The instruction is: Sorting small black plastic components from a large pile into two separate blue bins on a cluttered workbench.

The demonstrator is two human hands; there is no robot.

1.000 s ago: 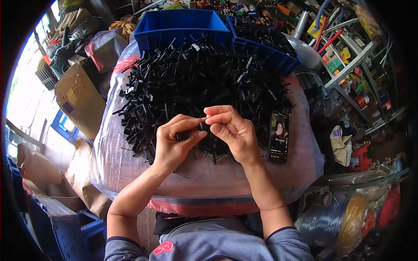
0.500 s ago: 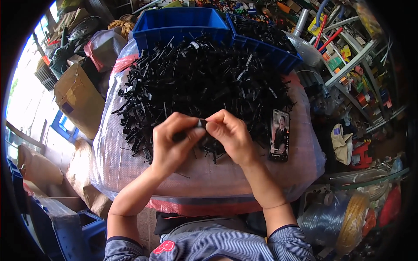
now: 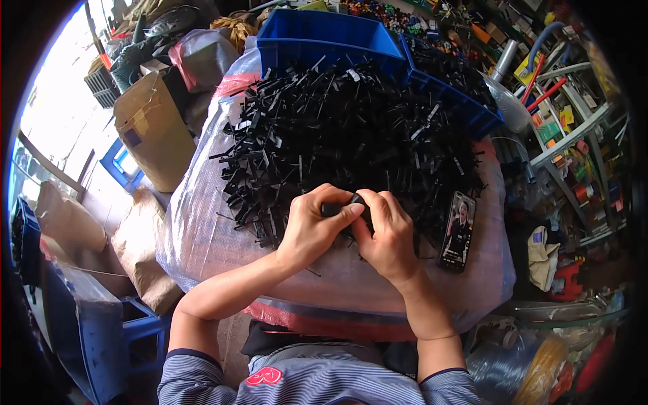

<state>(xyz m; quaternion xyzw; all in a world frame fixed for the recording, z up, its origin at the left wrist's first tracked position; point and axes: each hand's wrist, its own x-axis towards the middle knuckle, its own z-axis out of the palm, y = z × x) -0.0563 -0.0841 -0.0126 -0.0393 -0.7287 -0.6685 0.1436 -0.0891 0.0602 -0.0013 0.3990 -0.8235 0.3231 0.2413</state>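
My left hand (image 3: 312, 226) is closed around a small black plastic part (image 3: 331, 209), whose rounded end shows between thumb and forefinger. My right hand (image 3: 388, 233) meets it from the right, its fingertips pinched on the dark end of the part at the left thumb. Most of the part is covered by my fingers, so its full shape cannot be made out. Both hands are over the near edge of a wide heap of black plastic pieces (image 3: 351, 145), many with thin strips sticking out.
Behind the heap stand a blue bin (image 3: 331, 52) and a second blue bin (image 3: 455, 101) holding black pieces. A phone (image 3: 457, 233) lies right of my hands on the plastic-sheet-covered surface (image 3: 209, 223). A cardboard box (image 3: 152, 128) stands left, a metal frame (image 3: 567, 125) right.
The whole view has shifted, so the heap, bins and phone appear further right. My hands remain together on the black part; the pale spot between the fingertips no longer shows.
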